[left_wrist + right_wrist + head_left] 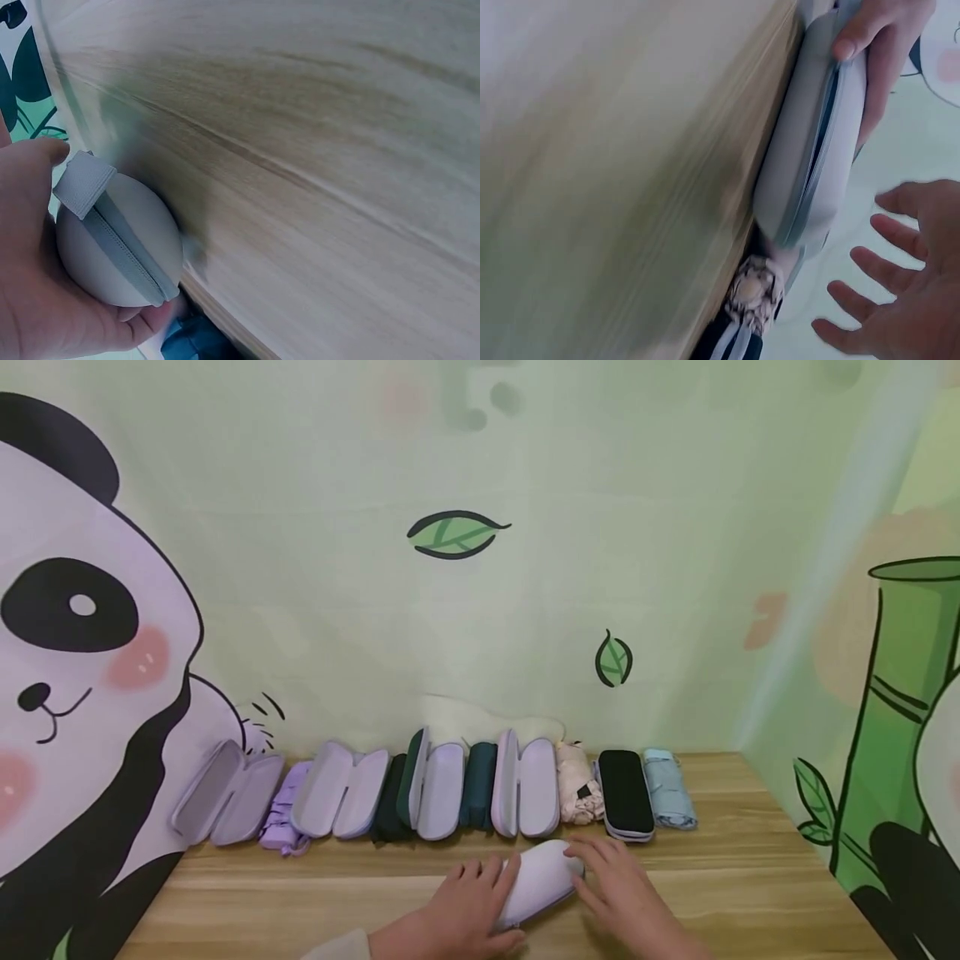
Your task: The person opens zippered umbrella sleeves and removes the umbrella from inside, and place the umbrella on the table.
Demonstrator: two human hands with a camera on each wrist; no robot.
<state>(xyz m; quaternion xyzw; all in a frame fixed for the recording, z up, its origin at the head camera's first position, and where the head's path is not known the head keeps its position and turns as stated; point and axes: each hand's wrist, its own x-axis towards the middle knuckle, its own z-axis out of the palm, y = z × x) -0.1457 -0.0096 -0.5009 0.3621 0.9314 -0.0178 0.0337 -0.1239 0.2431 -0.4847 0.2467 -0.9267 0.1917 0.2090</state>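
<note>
A white hard zippered case lies slantwise on the wooden table in front of the row. My left hand grips its near left end, thumb on one side and fingers on the other. In the left wrist view, a grey zip and a fabric tab show on the rounded end of the case. My right hand is at the far right end, fingers apart. From the right wrist, this hand looks spread and clear of the case, whose zip seam shows a dark gap.
Behind stands a row: opened lavender cases, a purple folded umbrella, an opened dark green case, a teal umbrella, a pinkish opened case, a beige patterned umbrella, a black-topped case and a light blue umbrella.
</note>
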